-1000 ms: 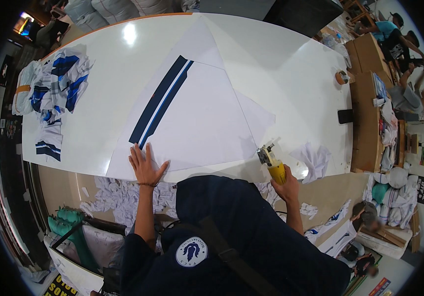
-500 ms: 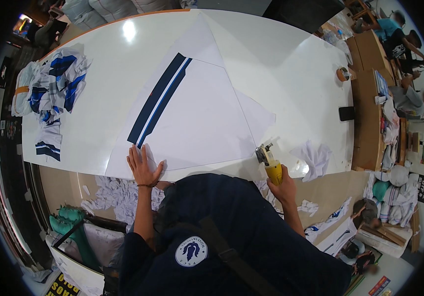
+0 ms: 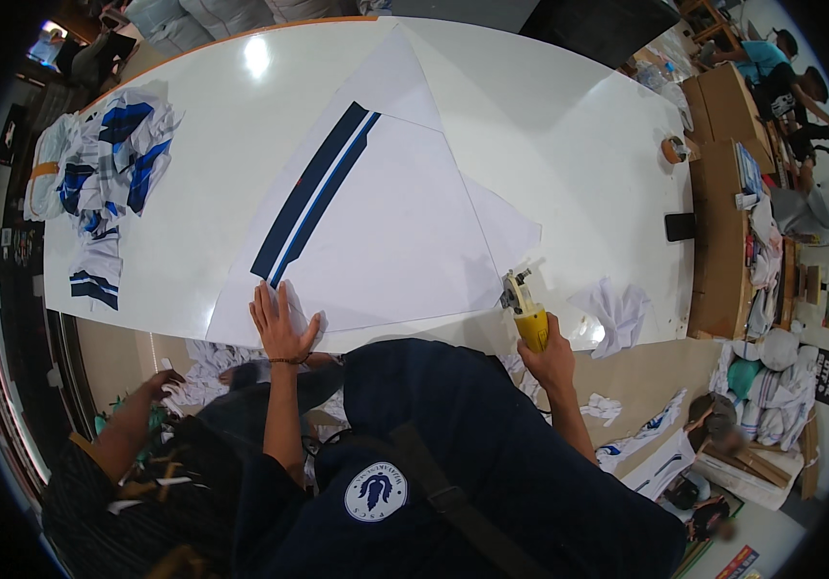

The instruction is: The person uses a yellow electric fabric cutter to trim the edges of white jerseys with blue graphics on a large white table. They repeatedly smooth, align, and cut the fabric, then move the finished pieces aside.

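Observation:
A large white fabric piece (image 3: 386, 232) lies spread on the white table, marked with a dark navy, white and blue stripe band (image 3: 313, 193). My left hand (image 3: 282, 326) rests on the fabric near the band's lower end, palm down, fingers spread. In my right hand (image 3: 550, 355) is a yellow electric fabric cutter (image 3: 528, 317), gripped round its body. The cutter's metal head sits at the fabric's lower right corner; whether its blade touches the cloth cannot be made out.
Crumpled white cloth (image 3: 617, 314) lies right of the cutter. A phone (image 3: 680, 227) and a tape roll (image 3: 673, 150) are at the table's right edge. Striped garment pieces (image 3: 110, 174) are heaped at the left. Another person (image 3: 135, 463) bends beside me at the lower left, near fabric scraps on the floor.
Another person has come into view at the lower left, an arm reaching toward the floor scraps. The cutter has tilted slightly; my left hand stays in place on the fabric.

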The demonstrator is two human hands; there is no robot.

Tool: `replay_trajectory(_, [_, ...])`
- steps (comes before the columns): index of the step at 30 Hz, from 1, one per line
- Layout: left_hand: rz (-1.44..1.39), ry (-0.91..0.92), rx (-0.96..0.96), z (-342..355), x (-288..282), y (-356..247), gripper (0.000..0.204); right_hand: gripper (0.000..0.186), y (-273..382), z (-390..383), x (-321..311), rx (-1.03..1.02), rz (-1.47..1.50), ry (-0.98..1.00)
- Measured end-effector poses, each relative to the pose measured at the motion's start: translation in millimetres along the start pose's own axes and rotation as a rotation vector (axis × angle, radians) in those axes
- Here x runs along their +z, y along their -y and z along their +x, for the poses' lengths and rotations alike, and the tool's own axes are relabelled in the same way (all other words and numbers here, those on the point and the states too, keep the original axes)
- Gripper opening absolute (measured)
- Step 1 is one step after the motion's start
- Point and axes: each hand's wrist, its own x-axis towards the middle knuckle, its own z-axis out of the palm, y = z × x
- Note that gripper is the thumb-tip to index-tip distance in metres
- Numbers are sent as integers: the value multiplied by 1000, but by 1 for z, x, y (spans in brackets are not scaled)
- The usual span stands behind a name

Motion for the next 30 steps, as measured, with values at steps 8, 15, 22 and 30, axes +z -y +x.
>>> replay_trajectory(8, [-22, -7, -13, 1, -1, -1, 90, 70, 17, 17, -6, 1, -32, 13])
replay_trajectory(15, [-25, -1, -19, 1, -2, -1, 89, 71, 40, 39, -11, 14, -56, 32])
replay_trajectory(22, [-36, -5, -21, 1, -4, -3, 89, 67, 67, 67, -17, 10, -32, 68])
replay_trajectory(30, [-47, -4, -34, 1, -8, -6, 91, 66, 94, 100, -20, -39, -53, 49])
